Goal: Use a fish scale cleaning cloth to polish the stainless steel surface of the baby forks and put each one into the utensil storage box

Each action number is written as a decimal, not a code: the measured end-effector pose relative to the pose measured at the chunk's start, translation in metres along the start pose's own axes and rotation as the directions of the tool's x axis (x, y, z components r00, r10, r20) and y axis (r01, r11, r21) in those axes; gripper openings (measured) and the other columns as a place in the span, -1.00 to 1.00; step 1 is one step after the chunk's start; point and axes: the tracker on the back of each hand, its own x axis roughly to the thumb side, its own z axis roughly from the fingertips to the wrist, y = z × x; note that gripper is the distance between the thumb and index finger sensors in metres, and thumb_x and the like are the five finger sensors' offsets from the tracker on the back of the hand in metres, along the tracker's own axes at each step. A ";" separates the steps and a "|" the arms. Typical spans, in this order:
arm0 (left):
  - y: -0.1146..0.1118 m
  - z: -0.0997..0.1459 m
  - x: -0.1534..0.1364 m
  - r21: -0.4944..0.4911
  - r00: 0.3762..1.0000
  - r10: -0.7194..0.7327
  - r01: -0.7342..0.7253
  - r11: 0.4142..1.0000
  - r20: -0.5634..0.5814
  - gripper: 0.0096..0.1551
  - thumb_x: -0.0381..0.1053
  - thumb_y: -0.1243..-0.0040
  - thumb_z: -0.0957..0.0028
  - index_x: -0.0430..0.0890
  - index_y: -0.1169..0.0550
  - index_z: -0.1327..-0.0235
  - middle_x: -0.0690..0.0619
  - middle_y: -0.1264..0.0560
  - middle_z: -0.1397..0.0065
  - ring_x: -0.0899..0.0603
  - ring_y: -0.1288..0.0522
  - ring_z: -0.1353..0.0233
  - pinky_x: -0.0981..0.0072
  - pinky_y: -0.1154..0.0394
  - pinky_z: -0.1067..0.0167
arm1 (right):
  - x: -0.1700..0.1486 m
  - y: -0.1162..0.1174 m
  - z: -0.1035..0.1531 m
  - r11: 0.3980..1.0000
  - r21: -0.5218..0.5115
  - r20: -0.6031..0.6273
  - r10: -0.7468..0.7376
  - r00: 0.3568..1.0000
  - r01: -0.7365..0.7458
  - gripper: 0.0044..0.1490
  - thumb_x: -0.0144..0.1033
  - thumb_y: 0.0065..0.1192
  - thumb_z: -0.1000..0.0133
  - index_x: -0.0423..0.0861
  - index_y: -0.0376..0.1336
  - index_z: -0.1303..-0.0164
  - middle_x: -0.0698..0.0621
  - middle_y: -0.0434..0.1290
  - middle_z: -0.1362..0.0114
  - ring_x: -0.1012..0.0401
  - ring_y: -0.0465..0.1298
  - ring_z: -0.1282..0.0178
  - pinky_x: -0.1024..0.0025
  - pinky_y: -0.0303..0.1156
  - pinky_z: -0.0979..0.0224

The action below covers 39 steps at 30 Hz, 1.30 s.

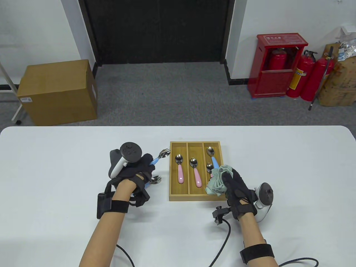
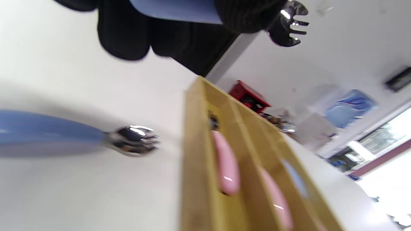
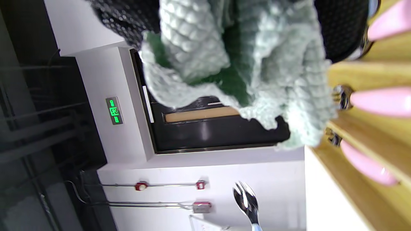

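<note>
A wooden utensil box with three long compartments stands mid-table; several pink- and blue-handled baby forks lie inside. My left hand, just left of the box, grips a blue-handled fork whose steel tines point toward the box. A second blue-handled fork lies on the table under that hand; its head shows in the left wrist view. My right hand holds a bunched pale-green fish scale cloth over the box's right compartment. The cloth fills the right wrist view.
The white table has its far edge just beyond the box. Black cables trail from both wrists toward the near edge. Beyond the table, a cardboard carton and red fire extinguishers stand on the floor.
</note>
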 end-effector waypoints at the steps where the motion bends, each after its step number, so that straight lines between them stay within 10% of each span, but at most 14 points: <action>1: -0.002 0.010 0.010 -0.006 0.998 0.024 -0.024 1.000 0.054 -0.46 0.08 -0.17 -0.05 0.00 -0.42 -0.31 -0.09 -0.57 -0.29 -0.29 -0.62 -0.20 -0.34 -0.32 -0.30 | -0.003 0.002 0.000 0.998 0.018 0.000 -0.059 0.998 0.059 -0.23 -0.11 0.18 -0.07 -0.18 0.12 -0.44 -0.34 0.32 -0.44 -0.19 0.53 -0.22 -0.18 0.45 -0.17; 9: -0.048 0.055 0.036 -0.042 0.940 0.190 -0.186 0.982 0.283 -0.46 0.11 -0.15 -0.06 0.00 -0.44 -0.31 -0.07 -0.60 -0.14 -0.19 -0.62 -0.02 -0.31 -0.34 -0.29 | -0.016 0.018 -0.002 0.916 0.205 -0.028 -0.347 0.938 0.345 -0.19 -0.12 0.08 -0.12 -0.13 0.00 -0.55 -0.37 0.09 -0.59 -0.30 0.30 -0.46 -0.30 0.29 -0.36; 25: -0.090 0.052 0.045 -0.133 0.901 0.260 -0.228 0.965 0.348 -0.46 0.10 -0.15 -0.07 0.00 -0.45 -0.31 -0.08 -0.59 -0.13 -0.19 -0.59 0.00 -0.31 -0.32 -0.30 | -0.015 0.038 0.001 0.859 0.424 -0.073 -0.283 0.956 0.286 -0.13 -0.11 0.20 -0.08 -0.12 0.00 -0.56 -0.35 0.13 -0.60 -0.32 0.29 -0.49 -0.33 0.29 -0.36; 39: -0.082 0.060 0.059 -0.087 0.894 0.068 -0.033 0.996 0.443 -0.47 0.06 -0.18 -0.02 -0.03 -0.48 -0.26 -0.12 -0.57 -0.07 -0.22 -0.54 0.03 -0.33 -0.27 -0.33 | 0.003 0.050 0.000 0.790 0.561 0.014 0.291 0.957 -0.248 -0.32 -0.46 0.52 0.22 -0.24 0.40 -0.15 -0.33 0.61 -0.11 -0.13 0.73 0.14 -0.07 0.62 0.14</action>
